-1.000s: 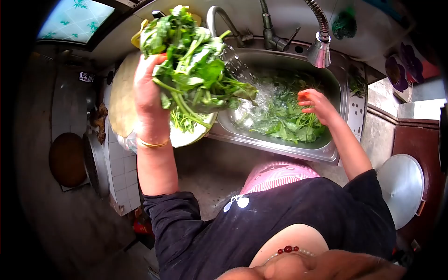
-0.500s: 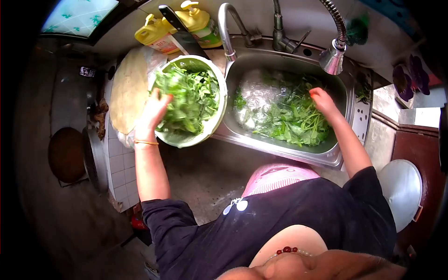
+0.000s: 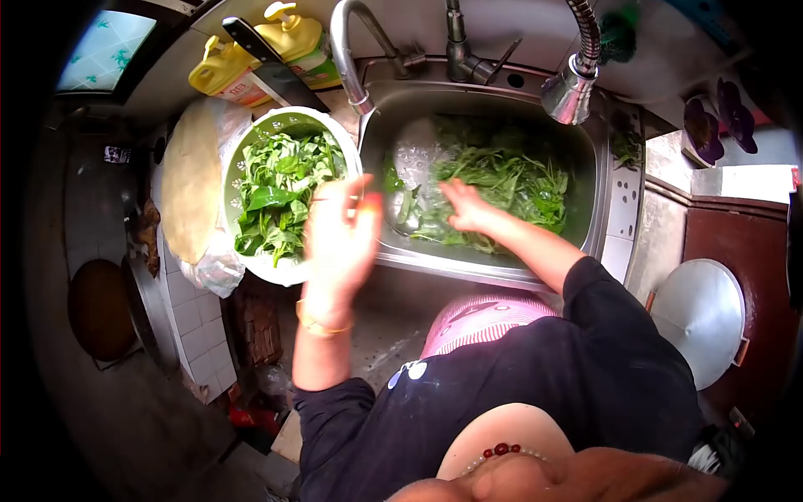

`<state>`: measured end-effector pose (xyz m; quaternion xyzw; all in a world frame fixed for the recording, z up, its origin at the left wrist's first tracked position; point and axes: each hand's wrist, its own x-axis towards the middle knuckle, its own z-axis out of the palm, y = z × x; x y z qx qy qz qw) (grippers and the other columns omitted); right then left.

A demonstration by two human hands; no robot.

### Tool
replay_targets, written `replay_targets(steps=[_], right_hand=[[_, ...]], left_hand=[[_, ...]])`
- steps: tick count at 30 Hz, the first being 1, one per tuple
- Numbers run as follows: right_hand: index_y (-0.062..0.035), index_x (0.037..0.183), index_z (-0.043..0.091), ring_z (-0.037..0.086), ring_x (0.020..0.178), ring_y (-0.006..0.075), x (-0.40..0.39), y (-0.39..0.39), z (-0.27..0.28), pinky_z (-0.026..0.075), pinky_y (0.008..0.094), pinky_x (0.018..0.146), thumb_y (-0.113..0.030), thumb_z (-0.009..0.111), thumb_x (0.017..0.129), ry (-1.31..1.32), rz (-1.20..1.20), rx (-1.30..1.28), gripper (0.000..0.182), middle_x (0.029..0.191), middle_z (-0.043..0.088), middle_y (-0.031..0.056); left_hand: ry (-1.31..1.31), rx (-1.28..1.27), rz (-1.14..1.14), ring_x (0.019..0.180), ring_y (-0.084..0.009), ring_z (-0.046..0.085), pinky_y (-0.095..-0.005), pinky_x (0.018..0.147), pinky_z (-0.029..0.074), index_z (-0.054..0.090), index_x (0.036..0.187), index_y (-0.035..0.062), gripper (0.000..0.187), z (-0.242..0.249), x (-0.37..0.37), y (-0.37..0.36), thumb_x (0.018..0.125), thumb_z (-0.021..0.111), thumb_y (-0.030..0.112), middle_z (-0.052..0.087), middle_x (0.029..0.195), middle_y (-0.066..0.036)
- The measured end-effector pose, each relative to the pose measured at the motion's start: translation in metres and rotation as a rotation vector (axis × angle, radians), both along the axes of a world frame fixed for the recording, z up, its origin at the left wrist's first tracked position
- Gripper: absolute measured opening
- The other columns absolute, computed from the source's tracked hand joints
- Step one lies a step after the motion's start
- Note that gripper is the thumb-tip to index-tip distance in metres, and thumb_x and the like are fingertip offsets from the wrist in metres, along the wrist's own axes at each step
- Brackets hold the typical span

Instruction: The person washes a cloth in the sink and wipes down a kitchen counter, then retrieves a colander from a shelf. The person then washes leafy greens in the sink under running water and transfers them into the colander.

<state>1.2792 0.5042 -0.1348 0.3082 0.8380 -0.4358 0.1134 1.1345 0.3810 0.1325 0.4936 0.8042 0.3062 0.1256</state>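
My left hand (image 3: 339, 238) hovers empty, fingers spread, between the green colander (image 3: 251, 142) and the steel sink (image 3: 585, 151). The colander holds a heap of washed leafy greens (image 3: 280, 197). More leafy greens (image 3: 510, 184) float in the sink's water. My right hand (image 3: 464, 205) reaches down into them at the sink's near side, fingers on the wet leaves; whether it grips any is unclear.
A curved tap (image 3: 351, 50) and a flexible sprayer head (image 3: 569, 92) stand over the sink. Yellow bottles (image 3: 251, 54) and a knife (image 3: 268, 63) lie behind the colander. A round wooden board (image 3: 188, 180) leans at left. A metal lid (image 3: 698, 314) sits at right.
My left hand dropped the bunch of greens into the colander and has swung back toward the sink, empty. My right hand moved left across the sink.
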Motion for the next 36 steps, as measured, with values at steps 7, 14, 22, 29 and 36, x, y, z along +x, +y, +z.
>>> replay_targets(steps=[7,14,22,29,36], right_hand=[[-0.0258,0.144,0.026,0.012,0.137,0.0459,0.058,0.046,0.029,0.022,0.0698,0.098,-0.04,0.057,0.08,-0.374,-0.123,0.39,0.072,0.152,0.011,0.0178],[-0.0094,0.138,0.038,0.023,0.129,0.054,0.013,0.0,-0.009,0.027,0.0566,0.107,-0.037,0.053,0.081,-0.042,0.291,0.18,0.065,0.147,0.022,0.0244],[-0.0176,0.14,0.034,0.024,0.128,0.05,-0.029,0.024,-0.031,0.022,0.064,0.102,-0.028,0.051,0.085,-0.295,-0.309,0.352,0.058,0.146,0.022,0.0222],[-0.0166,0.13,0.048,0.044,0.121,0.0331,0.009,0.075,-0.027,0.038,0.0471,0.097,-0.014,0.056,0.076,0.037,0.106,0.512,0.054,0.143,0.037,0.011],[-0.0265,0.145,0.026,0.022,0.135,0.041,0.03,0.014,0.035,0.021,0.0604,0.107,-0.016,0.055,0.077,-0.181,0.477,0.299,0.074,0.153,0.012,0.0134]], left_hand=[[-0.537,-0.431,0.276,0.128,-0.0344,0.036,-0.0387,0.105,0.031,0.037,0.137,0.0028,0.067,-0.207,0.017,0.046,0.08,0.059,0.03,0.038,0.136,-0.024],[-1.635,0.097,0.64,0.103,-0.0288,0.056,-0.0458,0.091,0.044,0.05,0.116,0.0009,0.045,-0.308,0.004,0.067,0.091,0.042,0.038,0.057,0.114,-0.014],[-1.423,0.025,0.814,0.122,-0.0253,0.038,-0.0532,0.092,0.035,0.04,0.13,0.0111,0.051,-0.285,-0.008,0.066,0.085,0.05,0.034,0.041,0.135,-0.007],[-1.599,0.179,0.759,0.086,-0.026,0.056,-0.0385,0.071,0.052,0.048,0.109,0.0049,0.03,-0.276,0.002,0.066,0.08,0.046,-0.002,0.053,0.097,-0.012],[-1.355,0.43,0.876,0.111,-0.0264,0.047,-0.0526,0.092,0.039,0.031,0.138,0.0137,0.055,-0.282,-0.01,0.065,0.085,0.048,0.01,0.042,0.131,-0.011]])
